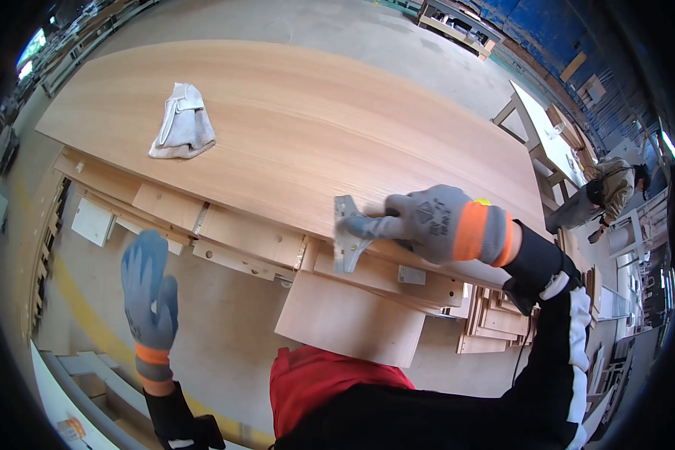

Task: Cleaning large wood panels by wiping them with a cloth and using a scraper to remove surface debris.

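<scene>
My right hand (431,225), in a grey glove with an orange cuff, grips a wide flat grey scraper (345,253). The index finger lies along the tool, and its blade sits at the near edge of a long light-wood panel (292,127). Off to the left, below that edge, my left hand (148,289) is raised in a similar glove. Its fingers are stretched out and it holds nothing. A folded whitish cloth (184,124) rests on the panel at the left.
Wooden boards (240,238) are stacked under the panel, and one board (352,319) juts out toward me. More cut pieces (499,322) lie at the right. Another person (607,191) bends near a white table (544,139). A grey-edged frame (90,397) stands at lower left.
</scene>
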A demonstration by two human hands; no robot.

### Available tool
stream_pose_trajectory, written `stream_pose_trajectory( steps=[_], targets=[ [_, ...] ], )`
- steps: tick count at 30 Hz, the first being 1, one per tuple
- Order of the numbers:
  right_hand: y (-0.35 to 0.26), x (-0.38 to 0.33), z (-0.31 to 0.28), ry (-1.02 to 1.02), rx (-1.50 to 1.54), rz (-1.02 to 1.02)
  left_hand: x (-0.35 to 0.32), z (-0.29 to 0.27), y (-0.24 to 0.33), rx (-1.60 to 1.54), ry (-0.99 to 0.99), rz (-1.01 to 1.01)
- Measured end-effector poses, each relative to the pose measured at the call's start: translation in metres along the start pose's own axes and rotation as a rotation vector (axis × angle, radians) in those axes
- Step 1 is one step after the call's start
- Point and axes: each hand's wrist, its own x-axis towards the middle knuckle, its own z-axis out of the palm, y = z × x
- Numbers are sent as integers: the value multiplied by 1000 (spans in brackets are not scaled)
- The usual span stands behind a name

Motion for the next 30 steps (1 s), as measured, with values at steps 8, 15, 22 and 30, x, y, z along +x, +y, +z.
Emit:
stream_pose_trajectory(
  steps=[8,15,22,30],
  targets=[
    [9,-19,3,76,151,132,122,24,-46,-36,-7,62],
    [-6,30,-21,-7,66,110,232,84,-82,251,-246,133],
    [-17,50,-25,51,-10,50,280,92,-79,182,-329,187],
    [-47,102,-58,-14,126,242,182,-5,-142,-248,-21,91]
  ],
)
